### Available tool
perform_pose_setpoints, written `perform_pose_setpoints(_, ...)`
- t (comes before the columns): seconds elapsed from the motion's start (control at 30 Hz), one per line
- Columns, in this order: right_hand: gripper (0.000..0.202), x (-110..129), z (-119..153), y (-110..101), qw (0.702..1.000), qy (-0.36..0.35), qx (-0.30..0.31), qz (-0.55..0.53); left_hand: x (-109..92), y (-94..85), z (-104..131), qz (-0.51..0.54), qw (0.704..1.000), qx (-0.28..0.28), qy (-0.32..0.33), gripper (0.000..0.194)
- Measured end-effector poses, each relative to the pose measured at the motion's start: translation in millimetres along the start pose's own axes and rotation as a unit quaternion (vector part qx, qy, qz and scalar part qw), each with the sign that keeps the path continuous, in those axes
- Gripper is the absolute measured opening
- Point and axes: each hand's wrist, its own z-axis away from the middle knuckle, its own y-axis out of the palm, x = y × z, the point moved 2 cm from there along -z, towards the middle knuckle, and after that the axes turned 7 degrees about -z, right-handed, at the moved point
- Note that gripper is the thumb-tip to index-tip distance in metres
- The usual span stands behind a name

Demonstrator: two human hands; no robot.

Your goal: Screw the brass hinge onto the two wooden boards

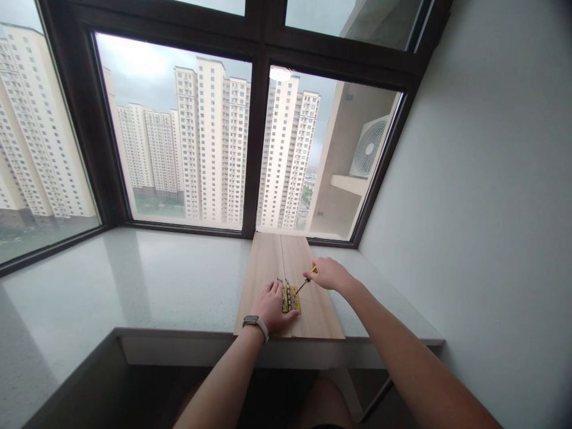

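A brass-coloured hinge (295,300) lies across the seam between two pale wooden boards (313,316). My left hand (271,307), with a watch band on the wrist, holds the hinge down. Its fingers cover the left leaf and the thumb lies along the near edge. In my closed right hand (329,274) is a screwdriver (304,285) with a yellow and black handle. It slants down to the left, its tip at the hinge's right leaf. Small screws (280,280) show just beyond my left fingertips; I cannot tell how many.
The boards lie on a pale stone windowsill (179,286), reaching from its front edge to the window frame (255,149). A plain wall (482,179) rises on the right. My knees are below the sill's front edge.
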Motion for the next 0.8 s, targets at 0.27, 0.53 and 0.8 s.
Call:
perform_pose_setpoints(0.27, 0.048, 3.6, 1.7, 0.9, 0.999, 0.006, -0.021, -0.026, -1.2, -1.9, -0.2, -0.006, 1.0, -0.006, 0.005, 0.102)
perform_pose_setpoints(0.53, 0.014, 9.2, 6.7, -5.4, 0.994, -0.084, 0.012, -0.063, 1.3, 0.5, -0.4, -0.001, 1.0, 0.003, 0.001, 0.102)
perform_pose_setpoints(0.8, 0.043, 3.7, 2.6, -1.0, 0.998, -0.032, -0.001, -0.048, 0.9, 0.7, -0.9, 0.006, 1.0, 0.014, -0.003, 0.104)
